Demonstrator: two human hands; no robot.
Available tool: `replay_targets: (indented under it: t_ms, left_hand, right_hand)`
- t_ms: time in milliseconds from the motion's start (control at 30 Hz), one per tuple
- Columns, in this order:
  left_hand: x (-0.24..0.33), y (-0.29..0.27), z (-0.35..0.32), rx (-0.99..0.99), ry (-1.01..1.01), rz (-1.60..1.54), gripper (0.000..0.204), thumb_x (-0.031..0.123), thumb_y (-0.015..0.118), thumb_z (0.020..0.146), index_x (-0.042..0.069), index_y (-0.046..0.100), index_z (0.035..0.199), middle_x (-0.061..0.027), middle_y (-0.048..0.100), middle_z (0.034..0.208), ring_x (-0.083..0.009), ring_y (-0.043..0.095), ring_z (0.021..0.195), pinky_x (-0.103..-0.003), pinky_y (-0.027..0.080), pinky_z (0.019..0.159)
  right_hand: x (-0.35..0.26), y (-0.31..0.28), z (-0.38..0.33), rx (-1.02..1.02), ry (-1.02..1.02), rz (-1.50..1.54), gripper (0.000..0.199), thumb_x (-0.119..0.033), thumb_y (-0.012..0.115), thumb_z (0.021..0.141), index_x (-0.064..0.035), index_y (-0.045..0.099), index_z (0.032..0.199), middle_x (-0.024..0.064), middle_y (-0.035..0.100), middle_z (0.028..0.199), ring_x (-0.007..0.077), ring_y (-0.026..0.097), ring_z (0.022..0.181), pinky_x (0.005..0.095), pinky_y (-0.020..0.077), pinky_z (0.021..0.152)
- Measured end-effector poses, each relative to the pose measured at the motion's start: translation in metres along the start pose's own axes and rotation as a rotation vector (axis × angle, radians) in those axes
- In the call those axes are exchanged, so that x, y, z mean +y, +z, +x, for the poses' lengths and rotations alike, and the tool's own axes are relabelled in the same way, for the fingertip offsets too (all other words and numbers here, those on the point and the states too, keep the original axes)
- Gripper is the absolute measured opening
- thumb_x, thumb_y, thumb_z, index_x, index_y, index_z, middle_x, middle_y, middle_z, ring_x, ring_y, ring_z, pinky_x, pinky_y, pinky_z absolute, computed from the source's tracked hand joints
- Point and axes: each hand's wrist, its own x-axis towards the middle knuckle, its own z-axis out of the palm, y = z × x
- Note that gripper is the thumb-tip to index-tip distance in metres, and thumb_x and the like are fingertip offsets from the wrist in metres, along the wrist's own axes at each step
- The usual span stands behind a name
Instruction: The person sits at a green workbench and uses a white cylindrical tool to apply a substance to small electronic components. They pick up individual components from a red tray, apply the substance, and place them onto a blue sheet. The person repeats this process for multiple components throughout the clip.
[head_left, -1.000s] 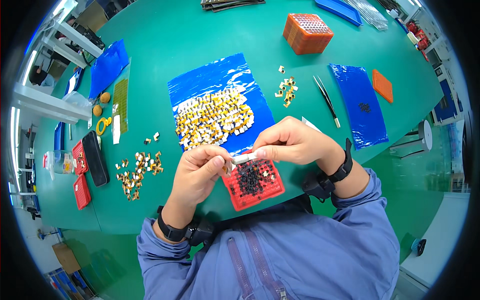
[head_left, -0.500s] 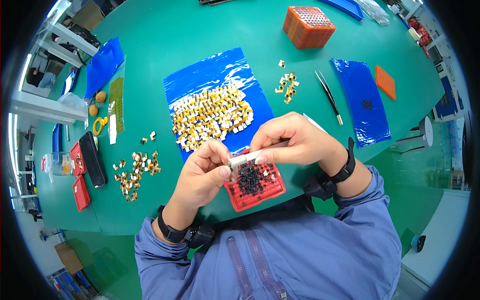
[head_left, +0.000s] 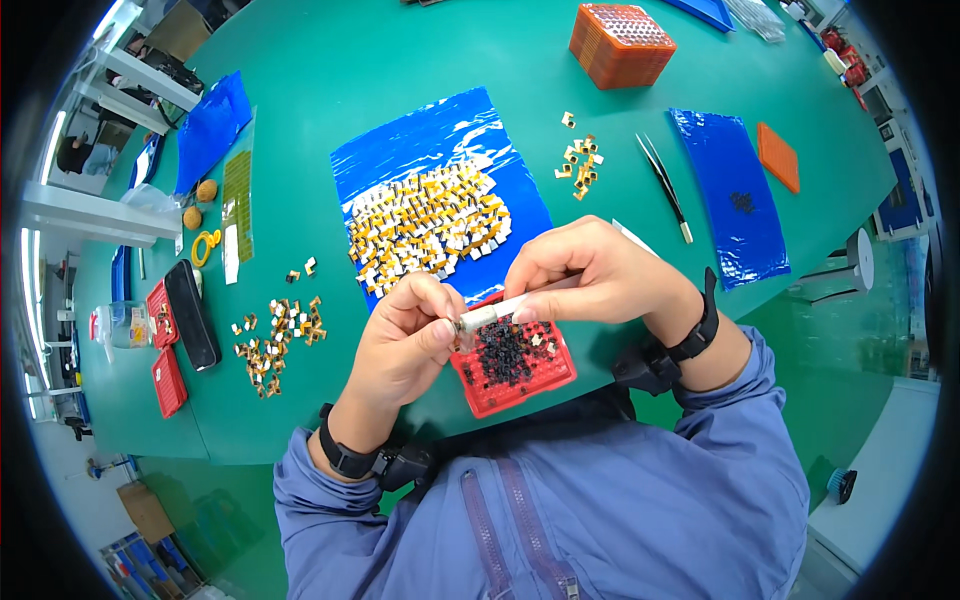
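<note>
In the head view, the left hand [head_left: 410,338] pinches the near end of a short white piece [head_left: 483,317] between thumb and forefinger, while the right hand [head_left: 592,272] clamps its other end the same way, thumb below and fingers folded above. Whether the white piece is one part or several cannot be told, since the fingers cover both ends. It hangs just above a red tray [head_left: 530,390], which holds small black parts [head_left: 508,358] and a few pale ones.

Beyond the hands, a blue sheet [head_left: 410,130] on the green surface [head_left: 400,55] carries a heap of yellow-and-white pieces [head_left: 430,222]; similar pieces lie loose in a left cluster [head_left: 268,355] and a right cluster [head_left: 582,165]. Tweezers [head_left: 665,190] lie to the right, beside a second blue sheet [head_left: 735,170] with dark bits [head_left: 742,203] on it.

The step in hand seems to be fine two-handed work on the white piece, with the fingertips of both hands close together. The next move appears to call for a steady left pinch, with small, controlled shifts of the right fingers
</note>
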Motion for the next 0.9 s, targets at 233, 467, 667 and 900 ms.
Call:
replay_targets:
  t_ms: [233, 467, 667, 900]
  left_hand:
    - [-0.0014, -0.0008, 0.0016, 0.005, -0.022, 0.022, 0.011, 0.009, 0.059, 0.088, 0.005, 0.049, 0.089, -0.0060, 0.054, 0.081, -0.0131, 0.055, 0.075, -0.025, 0.045, 0.066]
    - [-0.0009, -0.0026, 0.0013, -0.019, -0.046, 0.064, 0.013, 0.012, 0.059, 0.089, 0.005, 0.047, 0.088, -0.0061, 0.055, 0.075, -0.0139, 0.055, 0.067, -0.025, 0.046, 0.061]
    - [0.0006, 0.0021, 0.0024, 0.027, -0.025, 0.141, 0.019, 0.018, 0.059, 0.089, 0.007, 0.045, 0.086, -0.0052, 0.051, 0.070, -0.0135, 0.050, 0.060, -0.025, 0.040, 0.054]
    - [0.0011, 0.0017, 0.0011, 0.012, -0.046, 0.148, 0.019, 0.018, 0.059, 0.089, 0.007, 0.044, 0.085, -0.0052, 0.051, 0.069, -0.0137, 0.050, 0.060, -0.025, 0.040, 0.055]
  right_hand:
    - [0.0058, 0.0013, 0.0018, 0.032, -0.070, -0.028, 0.014, -0.015, 0.068, 0.082, -0.0026, 0.063, 0.085, -0.0037, 0.046, 0.055, 0.0029, 0.038, 0.051, 0.0219, 0.0288, 0.046]
    - [0.0029, -0.0005, -0.0003, -0.068, 0.072, -0.023, 0.012, -0.012, 0.067, 0.082, -0.0008, 0.064, 0.085, 0.0013, 0.057, 0.064, 0.0070, 0.048, 0.056, 0.0237, 0.0357, 0.050]
    - [0.0029, 0.0034, 0.0020, 0.036, -0.089, -0.147, 0.015, -0.015, 0.063, 0.086, -0.0012, 0.063, 0.083, 0.0012, 0.057, 0.064, 0.0083, 0.049, 0.054, 0.0241, 0.0374, 0.049]
    - [0.0045, 0.0030, -0.0002, -0.065, 0.027, -0.060, 0.017, -0.017, 0.062, 0.087, -0.0007, 0.061, 0.082, 0.0006, 0.058, 0.067, 0.0074, 0.049, 0.056, 0.0228, 0.0381, 0.051]
